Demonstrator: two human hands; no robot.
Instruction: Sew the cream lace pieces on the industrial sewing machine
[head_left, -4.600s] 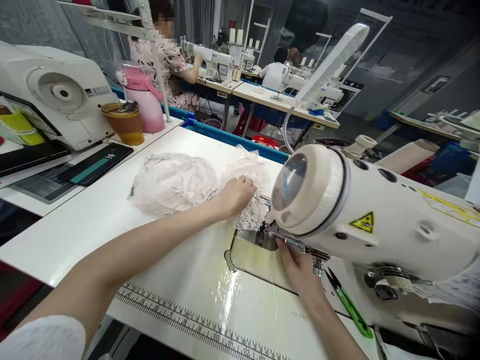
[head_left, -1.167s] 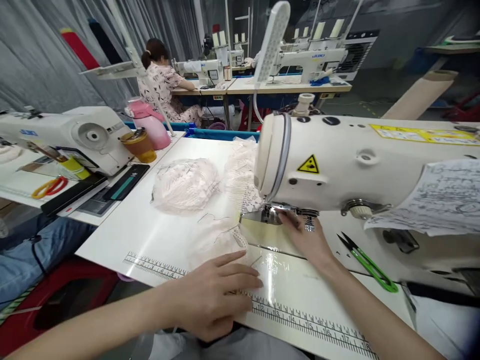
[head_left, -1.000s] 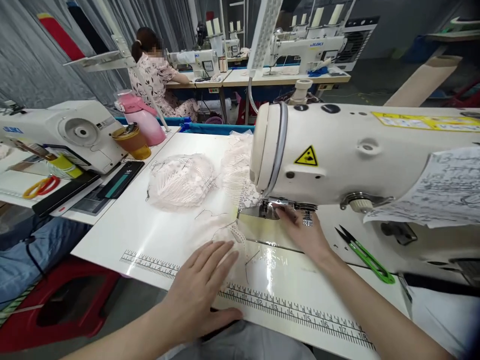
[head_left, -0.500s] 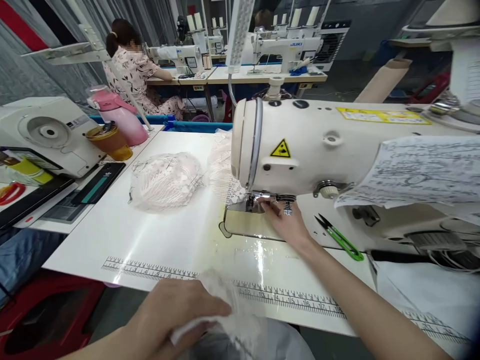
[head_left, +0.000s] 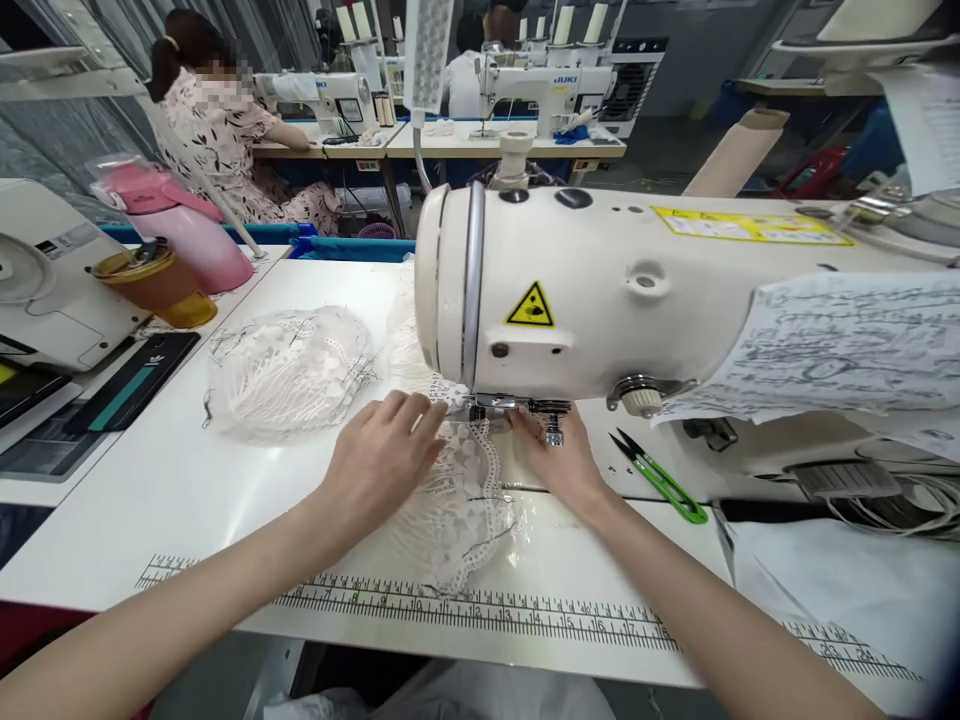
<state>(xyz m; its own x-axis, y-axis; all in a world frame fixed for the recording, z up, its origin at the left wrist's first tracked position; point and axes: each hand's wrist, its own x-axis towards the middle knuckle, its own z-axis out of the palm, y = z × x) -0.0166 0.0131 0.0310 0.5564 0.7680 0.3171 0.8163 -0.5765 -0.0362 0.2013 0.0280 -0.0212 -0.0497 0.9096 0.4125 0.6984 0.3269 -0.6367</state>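
Ruler markings run along the near edge of the white table. Just beyond them lies a pale lace piece, spread flat with loose dark threads on it, its far end at the presser foot. The left hand rests over the lace's left side with fingers bent together; its fingertips are partly hidden, so I cannot tell whether they pinch the fabric. The right hand reaches beneath the head of the sewing machine, its grip hidden behind the metal parts.

Most of this piece lies on the near side of the foot, so I judge its sewing to be at an early point, with most of its length left. Any stitches are too small to make out.

Green-handled snips lie to the right. Farther left sits a lace pile, and more lace lies partly behind the machine head; whether either is finished or waiting, I cannot tell. Well beyond, a co-worker sits at another machine.
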